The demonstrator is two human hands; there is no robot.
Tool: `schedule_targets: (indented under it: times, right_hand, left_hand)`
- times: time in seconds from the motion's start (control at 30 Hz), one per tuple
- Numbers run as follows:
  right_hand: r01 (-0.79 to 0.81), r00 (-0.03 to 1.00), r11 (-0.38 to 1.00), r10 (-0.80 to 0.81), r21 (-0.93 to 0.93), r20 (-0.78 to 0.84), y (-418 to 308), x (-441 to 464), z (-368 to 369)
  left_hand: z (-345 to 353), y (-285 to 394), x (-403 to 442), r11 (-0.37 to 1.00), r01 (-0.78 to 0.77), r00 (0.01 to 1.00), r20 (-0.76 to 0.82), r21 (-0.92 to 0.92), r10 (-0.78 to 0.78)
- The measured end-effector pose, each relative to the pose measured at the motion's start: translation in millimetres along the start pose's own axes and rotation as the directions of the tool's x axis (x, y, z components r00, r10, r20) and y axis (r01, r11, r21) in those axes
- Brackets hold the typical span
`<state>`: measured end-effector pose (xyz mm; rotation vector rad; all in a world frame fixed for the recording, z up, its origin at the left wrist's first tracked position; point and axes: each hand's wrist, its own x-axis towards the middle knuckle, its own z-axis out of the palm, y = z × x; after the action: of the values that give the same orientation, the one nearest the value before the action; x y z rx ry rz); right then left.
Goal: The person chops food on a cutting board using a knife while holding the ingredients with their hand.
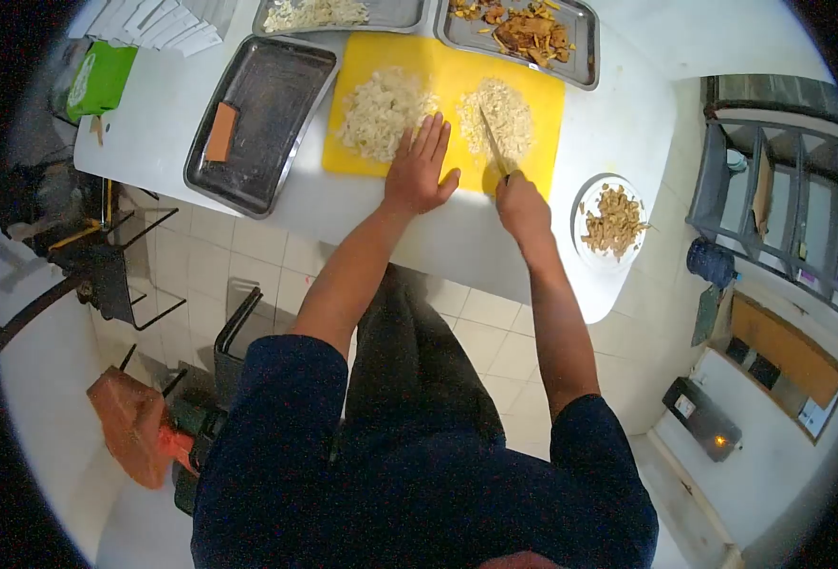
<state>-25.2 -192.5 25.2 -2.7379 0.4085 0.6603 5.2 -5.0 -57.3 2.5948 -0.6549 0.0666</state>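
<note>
On the white table lies a yellow cutting board with two heaps of chopped pale food. My right hand grips a knife by its handle, and the blade reaches over the right heap. Fingers stretched out, my left hand rests at the lower right edge of the left heap; it holds nothing. The left heap looks coarser than the right one. What exactly the food is, I cannot tell.
A dark metal tray holding a brown-orange block lies at the left. Behind the board stand a tray of pale pieces and a tray of browned pieces. A white plate of brown bits sits near the right edge.
</note>
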Motion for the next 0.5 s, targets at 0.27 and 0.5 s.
schedule_targets:
  times: [0.27,0.5]
  right_hand:
    - [0.1,0.994,0.98,-0.093,0.17,-0.049,16,11,26]
    - [-0.023,0.999,0.991,0.018,-0.133,-0.038,8,-1,-16]
  left_hand:
    - [-6,4,2,1.0,0.001,1.0,-0.023,-0.004,-0.001]
    - [-8,2,2,1.0,0.003,0.999,-0.044,-0.025,-0.004]
